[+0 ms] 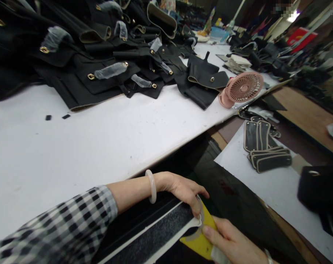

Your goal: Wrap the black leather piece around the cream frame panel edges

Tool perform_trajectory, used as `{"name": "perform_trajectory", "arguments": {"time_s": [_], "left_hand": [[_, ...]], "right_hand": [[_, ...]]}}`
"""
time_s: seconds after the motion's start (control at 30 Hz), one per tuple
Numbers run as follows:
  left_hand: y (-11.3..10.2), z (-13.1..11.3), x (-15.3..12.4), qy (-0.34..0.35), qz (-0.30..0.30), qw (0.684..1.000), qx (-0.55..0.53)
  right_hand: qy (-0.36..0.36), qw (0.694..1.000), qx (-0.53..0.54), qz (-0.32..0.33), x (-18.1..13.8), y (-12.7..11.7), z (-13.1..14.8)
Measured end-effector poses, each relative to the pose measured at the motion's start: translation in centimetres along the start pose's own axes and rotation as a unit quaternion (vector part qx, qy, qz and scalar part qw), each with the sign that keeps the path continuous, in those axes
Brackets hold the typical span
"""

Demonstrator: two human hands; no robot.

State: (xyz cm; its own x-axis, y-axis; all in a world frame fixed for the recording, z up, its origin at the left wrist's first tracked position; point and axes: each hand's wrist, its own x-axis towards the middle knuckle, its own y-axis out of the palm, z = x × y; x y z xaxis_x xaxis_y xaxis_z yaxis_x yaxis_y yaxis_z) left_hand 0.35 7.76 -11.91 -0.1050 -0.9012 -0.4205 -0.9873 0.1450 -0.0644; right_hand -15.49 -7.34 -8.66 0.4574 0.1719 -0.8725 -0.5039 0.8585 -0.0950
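My left hand [182, 189], a pale bangle on its wrist, bends over the far end of a long black strip [158, 229] with white edges. Its fingers pinch that end where the strip meets a flat yellow piece [207, 223] with a greyish edge. From the lower right, my right hand [233, 240] grips the yellow piece between thumb and fingers. What the yellow piece is, I cannot tell. The near end of the strip runs out of view at the bottom.
Black bag parts [108, 73] with wrapped handles pile up along the back of the white table [73, 146]. A pink fan [243, 88] stands at its right edge. Black trimmed pieces [273, 157] lie on a white sheet [237, 161] at right, near a black bag [320, 189].
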Motion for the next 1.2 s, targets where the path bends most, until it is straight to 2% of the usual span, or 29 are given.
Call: {"name": "perform_trajectory", "arguments": {"time_s": [0.37, 0.57, 0.8, 0.97, 1.1, 1.2], "left_hand": [[0.4, 0.3, 0.1, 0.018, -0.018, 0.999, -0.034], [0.7, 0.5, 0.4, 0.023, -0.021, 0.995, -0.093], [0.7, 0.7, 0.7, 0.037, -0.028, 0.991, -0.124], [0.9, 0.9, 0.6, 0.046, -0.042, 0.99, -0.13], [1.1, 0.9, 0.5, 0.053, -0.02, 0.979, -0.198], [1.2, 1.2, 0.4, 0.066, -0.025, 0.969, -0.237]], "right_hand": [[-0.01, 0.998, 0.064, -0.014, 0.8, 0.9, -1.3], [-0.026, 0.995, 0.092, -0.028, 0.9, 1.8, -1.6], [-0.009, 0.996, 0.082, -0.029, 0.9, 1.7, -1.5], [-0.035, 0.992, 0.112, -0.046, 1.3, 2.3, -2.0], [-0.053, 0.989, 0.139, -0.018, 2.2, 3.0, -1.7], [-0.05, 0.987, 0.156, 0.0, 2.5, 3.6, -1.0]]}}
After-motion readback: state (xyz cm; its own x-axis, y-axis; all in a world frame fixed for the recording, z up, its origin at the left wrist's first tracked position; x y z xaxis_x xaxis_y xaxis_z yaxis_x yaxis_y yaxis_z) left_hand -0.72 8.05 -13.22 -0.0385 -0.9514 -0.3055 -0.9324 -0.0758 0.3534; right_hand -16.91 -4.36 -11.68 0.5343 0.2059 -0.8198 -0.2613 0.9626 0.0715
